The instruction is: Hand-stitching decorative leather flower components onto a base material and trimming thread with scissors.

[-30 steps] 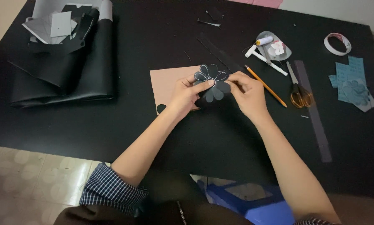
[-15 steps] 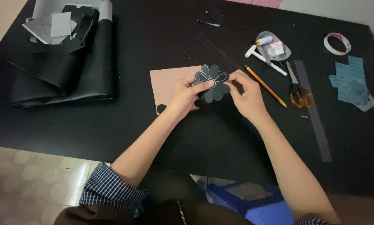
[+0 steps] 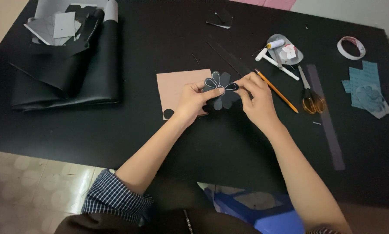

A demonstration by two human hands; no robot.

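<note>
Head view, looking straight down on a black tabletop (image 3: 116, 130). Two hands at work in the middle: left hand (image 3: 193, 100) pinching one dark flower-shaped cutout (image 3: 222, 91) by its left petals, right hand (image 3: 256, 97) gripping the same cutout from the right, fingertips closed on a white-outlined petal. Cutout held just above the tabletop, overlapping the right edge of one tan card (image 3: 177, 89), with one small black disc (image 3: 169, 114) lying at the card's lower left corner. Just right of the hands, one orange pencil (image 3: 276, 91) lying slantwise. Further right, one pair of yellow-handled scissors (image 3: 309, 97), one long grey strip (image 3: 326, 117) running down the tabletop, one clear plastic piece (image 3: 285, 50) with a white tube and a white pen-like stick (image 3: 277, 65) beside it. Far right, one roll of tape (image 3: 351, 47) and one small heap of blue-grey paper scraps (image 3: 367, 89). Top left, one folded stack of black sheet material (image 3: 64, 78) topped with grey and white offcuts (image 3: 64, 24). Top centre, one little dark scrap (image 3: 222, 18). Checked sleeve (image 3: 112, 197) rolled up on the left arm. Below the tabletop edge, pale tiled floor (image 3: 34, 182) at left and one blue stool (image 3: 263, 212) under the arms. Pink strip and pale wall barely showing along the top edge.
</note>
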